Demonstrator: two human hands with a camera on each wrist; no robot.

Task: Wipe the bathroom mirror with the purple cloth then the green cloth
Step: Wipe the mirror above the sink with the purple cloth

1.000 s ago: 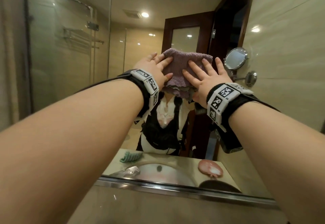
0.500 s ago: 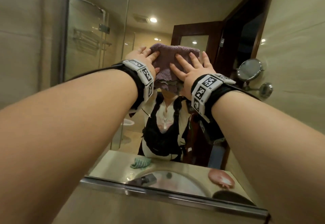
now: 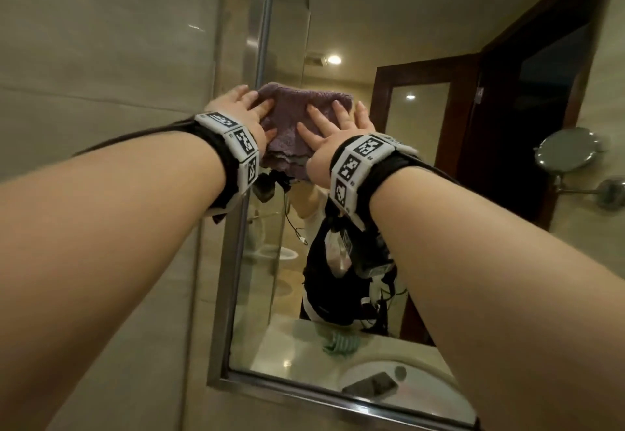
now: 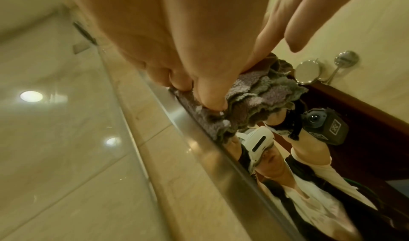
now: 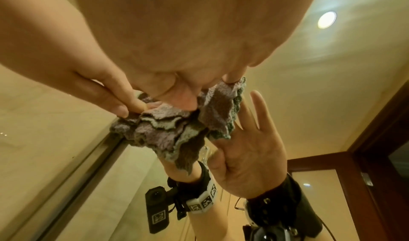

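Both hands up on the bathroom mirror, folded purple cloth flattened against the glass near the mirror's left edge — its left end touches or overlaps the steel frame; the left wrist view shows cloth right at the frame strip.

My left hand sits on the cloth's left side, fingers laid out straight over it, palm pressing. In the left wrist view the fingertips dig into the purple cloth at the frame; I read the grip as a flat press, not a pinch.

My right hand is on the cloth's right half, fingers spread and straight, pressing it to the glass. The right wrist view shows the purple cloth bunched in layers under the fingers, with its reflected copy and a reflected palm just beside.

Green cloth seen only as a reflection, lying on the desk by the sink basin — well below the hands, nobody touching it.

Round magnifying mirror on an arm off the right wall. Dark wooden door reflected behind. Ceiling spot lit. Tiled wall left of the frame.
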